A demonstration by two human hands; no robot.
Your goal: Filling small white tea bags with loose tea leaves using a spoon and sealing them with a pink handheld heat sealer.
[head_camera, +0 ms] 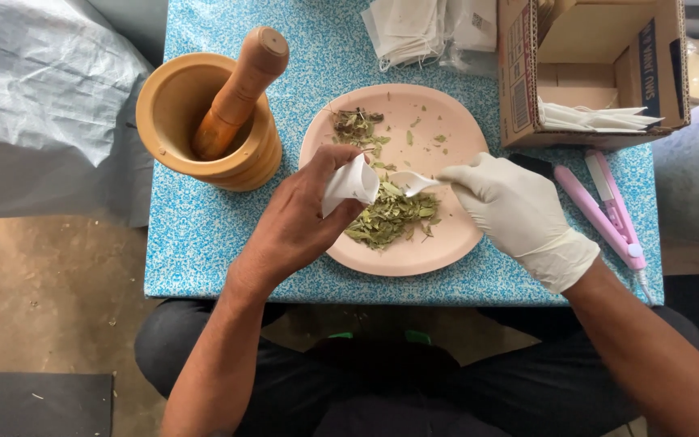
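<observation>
Looking down through the head camera, I see my bare left hand (297,218) pinching a small white paper sachet (351,182) by its side, its mouth turned toward the middle of the round pale pink plate (446,243). My right hand, in a white latex glove (519,212), has its fingers closed on the handle of a small white plastic spoon (411,183), whose bowl sits just beside the sachet's opening and right above the heap of crushed dried green leaves (391,217). A thinner scatter of leaf bits (356,125) lies at the far side of the plate.

To do this well, I judge the sachet's mouth should be kept wide by a light squeeze of the left fingers, held low over the plate so anything that slips falls back on it and not on the blue-and-white patterned desk (204,235). The spoon wants a modest load, tipped slowly with its edge touching the paper lip; an overfull scoop would likely shed flakes.

The turned wooden mortar (173,109) with its wooden pestle (240,93) leaning inside stands well apart on the left. A stack of empty white sachets (410,28) lies at the far edge, near an open brown cardboard box (584,48) with white sheets inside. A pink handheld heat sealer (608,214) rests just beside my gloved wrist.
</observation>
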